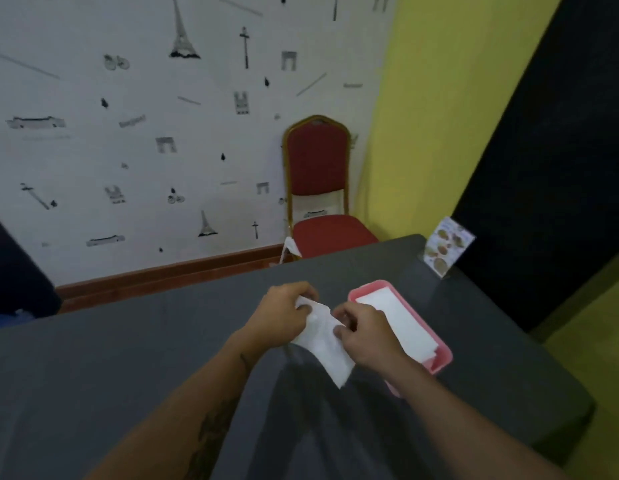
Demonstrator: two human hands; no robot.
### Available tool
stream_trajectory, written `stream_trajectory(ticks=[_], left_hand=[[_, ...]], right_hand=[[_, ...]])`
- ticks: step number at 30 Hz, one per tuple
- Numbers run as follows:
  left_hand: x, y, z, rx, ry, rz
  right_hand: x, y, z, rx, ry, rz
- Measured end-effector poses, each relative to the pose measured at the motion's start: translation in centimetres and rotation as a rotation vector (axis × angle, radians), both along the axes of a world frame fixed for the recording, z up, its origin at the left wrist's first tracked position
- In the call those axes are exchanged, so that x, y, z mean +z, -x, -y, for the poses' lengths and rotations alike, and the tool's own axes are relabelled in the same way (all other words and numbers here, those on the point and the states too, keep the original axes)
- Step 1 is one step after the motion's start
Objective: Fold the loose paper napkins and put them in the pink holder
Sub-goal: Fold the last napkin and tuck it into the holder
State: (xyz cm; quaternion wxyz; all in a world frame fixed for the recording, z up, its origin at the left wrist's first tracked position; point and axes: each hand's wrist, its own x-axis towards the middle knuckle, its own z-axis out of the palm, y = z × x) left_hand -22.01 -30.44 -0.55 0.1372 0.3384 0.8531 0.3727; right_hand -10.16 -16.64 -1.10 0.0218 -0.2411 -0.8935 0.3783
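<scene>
While pinched: limp white napkin (323, 344)

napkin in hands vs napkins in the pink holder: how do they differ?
The held napkin is gripped by the left hand and right hand above the table; the napkins in the holder lie untouched. The held one is creased and tilted; those lie flat in the pink holder. All are white paper.

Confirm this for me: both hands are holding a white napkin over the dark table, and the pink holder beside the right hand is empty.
Not quite: the pink holder is not empty. The head view shows white napkins already lying in it. The rest stands: the left hand and right hand both hold a white napkin over the dark table.
</scene>
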Motion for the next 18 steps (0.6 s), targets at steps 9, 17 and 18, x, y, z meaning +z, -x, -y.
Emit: stream_trajectory(ticks=[9,17,18], left_hand=[[-1.9,-5.2,-9.7,0.166,-0.091,-0.017],[-4.5,-8.3,-13.4,0.049,0.422,-0.091],[-4.6,-8.7,-13.6,0.024,0.480,-0.128]], right_hand=[[0.0,-3.5,-11.1,-0.263,0.090,-0.132],[-3.1,-4.7,-13.9,-0.068,-0.387,0.181],[-3.4,-5.0,-13.9,-0.022,-0.427,0.166]])
